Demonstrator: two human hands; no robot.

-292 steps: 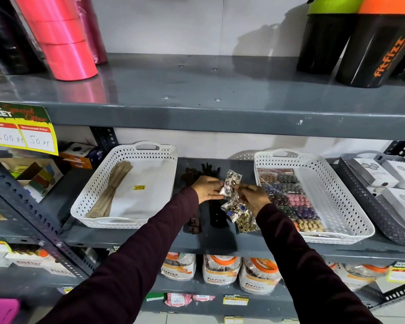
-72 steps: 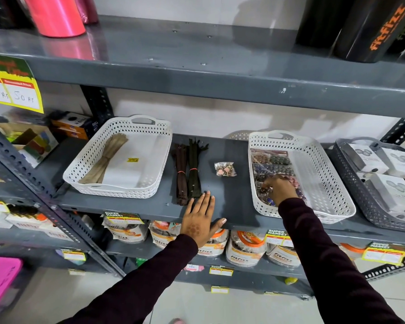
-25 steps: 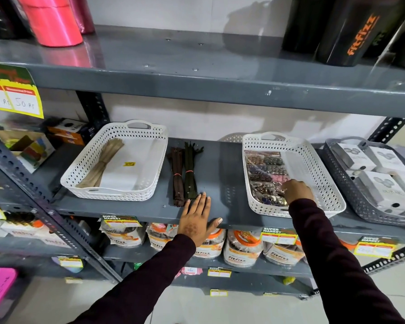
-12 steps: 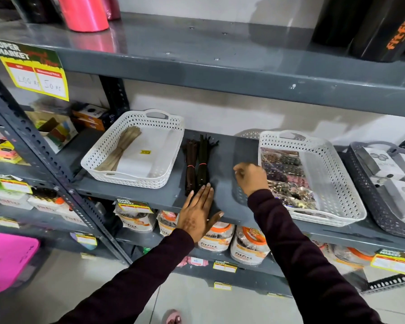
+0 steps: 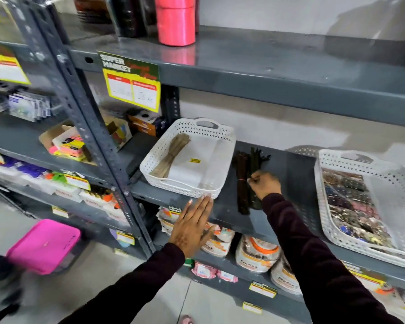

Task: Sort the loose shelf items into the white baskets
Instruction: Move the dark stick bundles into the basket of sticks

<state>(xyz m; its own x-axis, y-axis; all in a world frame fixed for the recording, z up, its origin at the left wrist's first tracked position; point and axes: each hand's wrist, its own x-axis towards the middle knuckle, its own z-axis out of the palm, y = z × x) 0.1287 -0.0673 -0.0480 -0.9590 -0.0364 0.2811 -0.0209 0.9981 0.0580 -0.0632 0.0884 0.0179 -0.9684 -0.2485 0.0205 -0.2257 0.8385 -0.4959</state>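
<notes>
Two white baskets stand on the grey middle shelf [image 5: 295, 183]. The left basket [image 5: 155, 160] holds a tan bundle of strips [image 5: 173, 152] and white paper. The right basket [image 5: 321, 206] holds several clear packets of beads [image 5: 351, 202]. Between them lie a brown bundle [image 5: 241, 190] and a dark green bundle [image 5: 255, 160] side by side. My right hand [image 5: 264, 185] rests on these bundles with its fingers curled onto the dark green one. My left hand [image 5: 193, 226] is flat and open against the shelf's front edge, fingertips at the left basket's near corner.
A slotted steel upright [image 5: 91, 127] stands left of the left basket. Pink ribbon rolls [image 5: 174, 22] sit on the upper shelf, and jars [image 5: 257, 256] fill the shelf below. A pink-lidded box [image 5: 45, 245] is on the floor at left. A yellow price sign [image 5: 131, 83] hangs above.
My right hand left the right basket and moved left onto the dark bundles, closing on them. The view swung left. My left hand slid left along the shelf edge toward the left basket.
</notes>
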